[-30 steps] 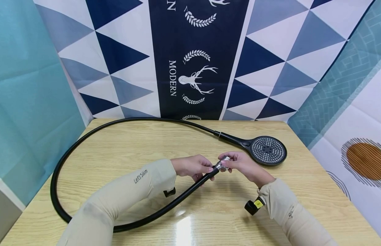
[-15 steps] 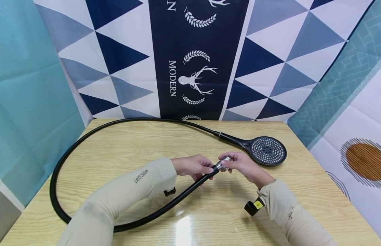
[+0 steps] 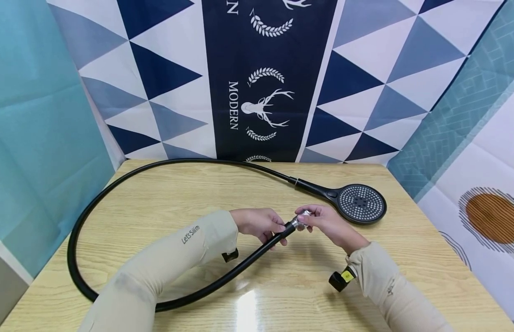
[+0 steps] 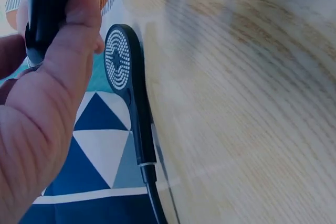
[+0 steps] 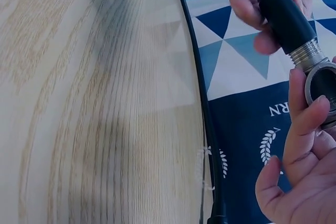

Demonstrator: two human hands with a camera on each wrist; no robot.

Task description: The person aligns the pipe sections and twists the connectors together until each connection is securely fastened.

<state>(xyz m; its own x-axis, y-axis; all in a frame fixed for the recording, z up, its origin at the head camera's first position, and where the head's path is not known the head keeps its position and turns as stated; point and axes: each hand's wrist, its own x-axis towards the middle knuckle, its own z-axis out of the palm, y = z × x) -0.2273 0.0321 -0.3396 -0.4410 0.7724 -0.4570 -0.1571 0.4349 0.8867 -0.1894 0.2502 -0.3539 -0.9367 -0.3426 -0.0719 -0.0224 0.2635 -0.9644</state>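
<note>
In the head view my left hand (image 3: 260, 224) grips the thick black shower hose (image 3: 236, 271) close to its end. My right hand (image 3: 325, 222) pinches the silver metal fitting (image 3: 300, 222) at that end, above the table. Seen from the right wrist, a threaded metal neck (image 5: 307, 54) runs between the hose end (image 5: 286, 17) and a round metal ring (image 5: 310, 90), which the right fingers hold. The black shower head (image 3: 361, 203) lies just behind my right hand, its spray face up, joined to the hose's far end.
The hose loops across the left side of the wooden table (image 3: 190, 198) and along its back edge. Patterned cloth (image 3: 165, 92) stands upright behind the table. A teal cloth (image 3: 41, 115) hangs at the left, and another printed cloth (image 3: 481, 276) hangs at the right.
My left hand has shifted very slightly back from the metal fitting along the hose. The right hand and the shower head look the same as before.
</note>
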